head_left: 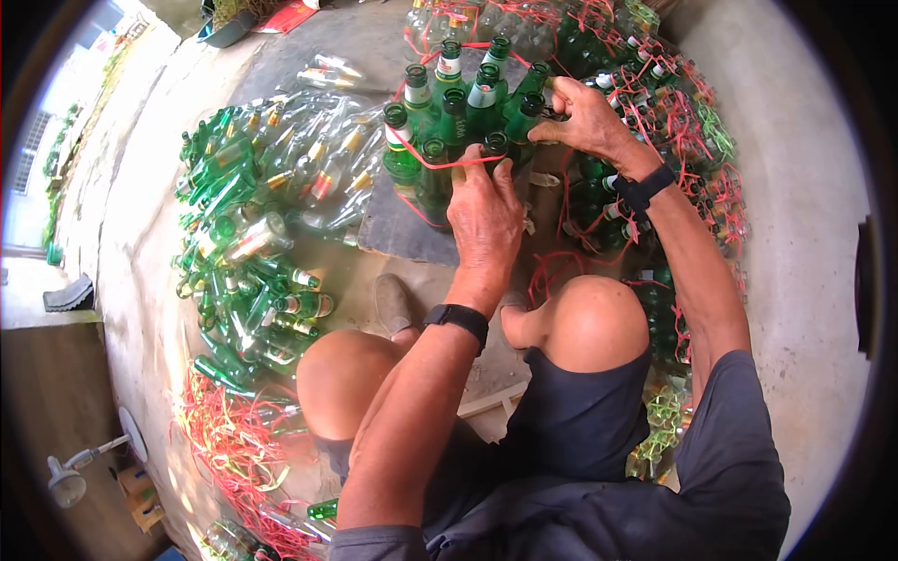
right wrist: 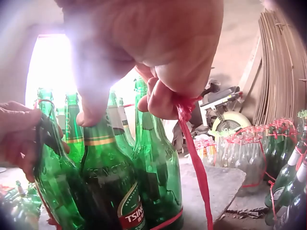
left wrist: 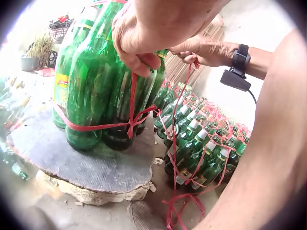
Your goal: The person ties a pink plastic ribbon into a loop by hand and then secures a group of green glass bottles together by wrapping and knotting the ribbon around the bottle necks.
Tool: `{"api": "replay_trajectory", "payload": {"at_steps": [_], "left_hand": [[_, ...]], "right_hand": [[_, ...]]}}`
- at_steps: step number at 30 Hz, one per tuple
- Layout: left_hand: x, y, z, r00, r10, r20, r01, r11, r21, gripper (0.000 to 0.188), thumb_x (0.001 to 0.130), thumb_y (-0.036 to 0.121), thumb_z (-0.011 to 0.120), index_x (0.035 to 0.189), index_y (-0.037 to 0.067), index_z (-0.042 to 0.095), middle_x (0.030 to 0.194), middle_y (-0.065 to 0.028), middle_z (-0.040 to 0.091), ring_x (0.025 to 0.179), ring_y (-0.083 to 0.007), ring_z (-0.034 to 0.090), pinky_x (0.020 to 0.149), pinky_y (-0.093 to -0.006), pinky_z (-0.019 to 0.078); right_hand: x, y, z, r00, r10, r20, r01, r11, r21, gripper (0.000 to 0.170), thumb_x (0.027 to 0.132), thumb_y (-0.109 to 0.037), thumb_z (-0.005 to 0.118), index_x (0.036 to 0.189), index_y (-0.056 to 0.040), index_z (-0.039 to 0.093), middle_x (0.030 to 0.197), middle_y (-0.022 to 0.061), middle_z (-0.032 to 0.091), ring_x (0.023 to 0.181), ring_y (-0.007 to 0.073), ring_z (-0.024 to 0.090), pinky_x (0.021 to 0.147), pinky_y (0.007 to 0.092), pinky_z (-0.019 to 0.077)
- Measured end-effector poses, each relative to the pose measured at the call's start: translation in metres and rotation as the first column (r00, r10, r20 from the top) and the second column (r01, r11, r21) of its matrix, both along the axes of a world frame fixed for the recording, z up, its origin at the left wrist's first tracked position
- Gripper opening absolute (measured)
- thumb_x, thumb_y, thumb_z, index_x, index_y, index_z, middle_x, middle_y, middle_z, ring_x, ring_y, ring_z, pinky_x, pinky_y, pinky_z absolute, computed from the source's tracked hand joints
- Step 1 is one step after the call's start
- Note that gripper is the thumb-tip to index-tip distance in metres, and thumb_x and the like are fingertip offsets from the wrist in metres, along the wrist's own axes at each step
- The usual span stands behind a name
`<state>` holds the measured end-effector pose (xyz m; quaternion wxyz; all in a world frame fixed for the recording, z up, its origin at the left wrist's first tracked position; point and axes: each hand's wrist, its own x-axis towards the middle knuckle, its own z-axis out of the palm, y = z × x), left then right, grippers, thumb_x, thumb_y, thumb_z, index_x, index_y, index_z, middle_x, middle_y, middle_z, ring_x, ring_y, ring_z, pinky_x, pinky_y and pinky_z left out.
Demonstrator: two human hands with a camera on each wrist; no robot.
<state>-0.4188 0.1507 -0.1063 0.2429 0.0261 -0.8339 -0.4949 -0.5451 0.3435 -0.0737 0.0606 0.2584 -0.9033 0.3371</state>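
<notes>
A cluster of green bottles (head_left: 454,117) stands upright on a grey board (head_left: 402,229), with red string (left wrist: 88,128) around its lower part and more round the necks. My left hand (head_left: 486,215) is at the near bottle necks, its fingers pinching red string that runs down the side in the left wrist view. On the right of the cluster, my right hand (head_left: 594,122) has fingers curled round another red string (right wrist: 194,153), which hangs down from it. The right thumb rests by a bottle neck. Behind the left hand (left wrist: 158,28), some necks are hidden.
Loose green and clear bottles (head_left: 253,243) lie heaped on the floor at left. Tied bottles (head_left: 608,201) stand along the right. Tangled red string (head_left: 234,439) lies at lower left, and more string (left wrist: 184,208) near my feet. A wheeled vehicle (right wrist: 223,112) stands behind.
</notes>
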Motion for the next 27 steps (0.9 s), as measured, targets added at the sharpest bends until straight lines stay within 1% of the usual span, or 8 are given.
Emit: {"api": "replay_trajectory", "payload": {"at_steps": [3, 6, 9, 15, 17, 18, 24, 27], "left_hand": [[-0.001, -0.002, -0.003, 0.999, -0.031, -0.015, 0.03, 0.997, -0.077, 0.038, 0.101, 0.017, 0.059, 0.131, -0.005, 0.05, 0.107, -0.0324, 0.063, 0.092, -0.0513, 0.064, 0.075, -0.0547, 0.0526], [0.0, -0.002, -0.001, 1.0, -0.029, -0.007, 0.028, 0.997, -0.066, 0.037, 0.101, 0.016, 0.06, 0.13, -0.005, 0.05, 0.107, -0.0319, 0.063, 0.093, -0.0511, 0.064, 0.075, -0.0547, 0.0523], [-0.002, 0.0, 0.001, 1.0, 0.001, -0.02, -0.001, 1.0, -0.015, 0.028, 0.098, 0.016, 0.06, 0.119, -0.003, 0.059, 0.104, -0.029, 0.067, 0.096, -0.0491, 0.063, 0.081, -0.0535, 0.0503], [-0.001, 0.0, -0.001, 1.0, -0.008, -0.017, 0.008, 1.0, -0.015, 0.031, 0.098, 0.016, 0.06, 0.121, -0.003, 0.059, 0.106, -0.0292, 0.067, 0.097, -0.049, 0.064, 0.082, -0.0533, 0.0509], [-0.001, 0.0, -0.001, 0.999, 0.0, -0.034, -0.001, 1.0, -0.016, 0.032, 0.098, 0.017, 0.06, 0.122, -0.004, 0.058, 0.106, -0.0296, 0.067, 0.096, -0.0493, 0.064, 0.082, -0.0536, 0.0511], [-0.001, -0.001, -0.001, 0.999, 0.002, -0.035, -0.003, 1.0, -0.017, 0.032, 0.098, 0.017, 0.06, 0.122, -0.004, 0.058, 0.106, -0.0296, 0.067, 0.096, -0.0493, 0.064, 0.082, -0.0536, 0.0511], [-0.002, -0.001, -0.004, 1.0, -0.006, -0.018, 0.005, 1.0, -0.014, 0.033, 0.097, 0.016, 0.061, 0.123, -0.004, 0.058, 0.106, -0.0312, 0.066, 0.096, -0.0499, 0.063, 0.082, -0.0541, 0.0507], [-0.002, -0.003, -0.008, 0.998, -0.026, -0.05, 0.023, 0.998, -0.06, 0.037, 0.099, 0.015, 0.062, 0.129, -0.004, 0.051, 0.109, -0.0323, 0.061, 0.095, -0.0513, 0.063, 0.077, -0.0547, 0.0516]], "right_hand": [[0.002, -0.004, 0.003, 0.998, 0.004, -0.065, -0.003, 1.0, 0.012, 0.054, 0.07, -0.028, 0.094, 0.081, -0.0063, 0.045, 0.077, -0.0017, 0.04, 0.069, 0.0119, 0.038, 0.059, 0.0309, 0.0373], [0.007, -0.007, 0.005, 0.992, -0.013, -0.123, 0.015, 1.0, 0.017, 0.055, 0.069, -0.029, 0.094, 0.081, -0.0058, 0.046, 0.075, 0.0004, 0.04, 0.067, 0.0145, 0.038, 0.058, 0.033, 0.0377], [0.007, -0.006, 0.001, 0.99, -0.012, -0.138, 0.014, 1.0, 0.007, 0.056, 0.069, -0.029, 0.094, 0.08, -0.0047, 0.045, 0.074, 0.002, 0.041, 0.067, 0.0172, 0.039, 0.059, 0.0349, 0.0391], [0.02, -0.011, -0.006, 0.968, -0.056, -0.247, 0.064, 0.998, 0.025, 0.051, 0.072, -0.029, 0.092, 0.098, -0.0002, 0.059, 0.073, 0.006, 0.047, 0.065, 0.0222, 0.046, 0.06, 0.0369, 0.0437], [0.024, -0.013, -0.004, 0.975, -0.136, -0.178, 0.15, 0.986, 0.07, 0.054, 0.072, -0.039, 0.09, 0.096, -0.0007, 0.06, 0.078, 0.0121, 0.06, 0.071, 0.0329, 0.06, 0.065, 0.0437, 0.0502], [0.026, -0.016, -0.002, 0.975, -0.134, -0.178, 0.148, 0.987, 0.069, 0.054, 0.072, -0.039, 0.09, 0.096, -0.0007, 0.06, 0.078, 0.0121, 0.06, 0.071, 0.0329, 0.06, 0.065, 0.0437, 0.0502], [0.04, -0.025, 0.002, 0.967, -0.138, -0.216, 0.161, 0.983, 0.09, 0.04, 0.08, -0.032, 0.084, 0.095, -0.0015, 0.063, 0.077, 0.0155, 0.065, 0.073, 0.0388, 0.065, 0.064, 0.0464, 0.051], [0.048, -0.033, -0.005, 0.941, -0.15, -0.303, 0.173, 0.984, 0.049, 0.025, 0.089, -0.024, 0.074, 0.087, -0.0018, 0.063, 0.079, 0.0177, 0.067, 0.077, 0.0409, 0.067, 0.065, 0.0496, 0.0523]]}}
